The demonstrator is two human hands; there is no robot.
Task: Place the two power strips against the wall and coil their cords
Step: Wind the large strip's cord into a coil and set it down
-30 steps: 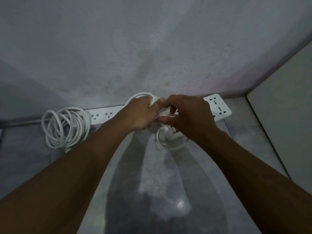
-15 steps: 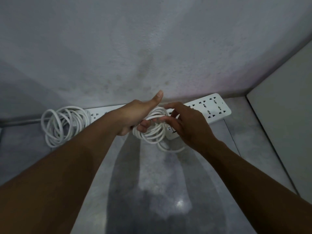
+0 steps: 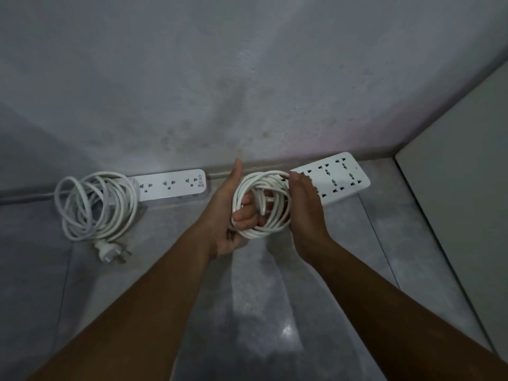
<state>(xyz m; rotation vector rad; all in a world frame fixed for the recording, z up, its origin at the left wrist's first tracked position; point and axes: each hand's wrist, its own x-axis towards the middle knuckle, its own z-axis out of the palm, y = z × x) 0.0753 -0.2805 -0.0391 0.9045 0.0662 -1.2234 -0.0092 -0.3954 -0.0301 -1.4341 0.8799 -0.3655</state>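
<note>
at the far left, the first cord (image 3: 96,206) is lying on the grey floor (image 3: 255,312) in a loose white coil, with its plug (image 3: 111,251) sticking out at the near edge, prongs pointing right. the coil is overlapping the left end of the narrow power strip (image 3: 171,185), which is lying flat with its long back edge running along the foot of the wall (image 3: 220,78), sockets facing up.

just right of that strip, my left hand (image 3: 228,213) is turned palm up with the thumb pointing toward the wall. my fingers (image 3: 244,215) are curling up through the middle of the second cord (image 3: 261,204), so this hand is grasping the white loops and holding them up off the floor. the coil is sitting between my two hands, its rings fairly even and stacked close together.

my right hand (image 3: 305,207) is closing in on the coil's right side, fingertips pinching the top strand where it meets the loops, palm resting against the outer rings.

behind and to the right of that hand, the wide power strip (image 3: 338,177) is lying flat on the floor, angled so that its far corner is near the wall's foot; my hand is hiding its left end. at the far right, a pale panel (image 3: 461,188) is standing upright.
</note>
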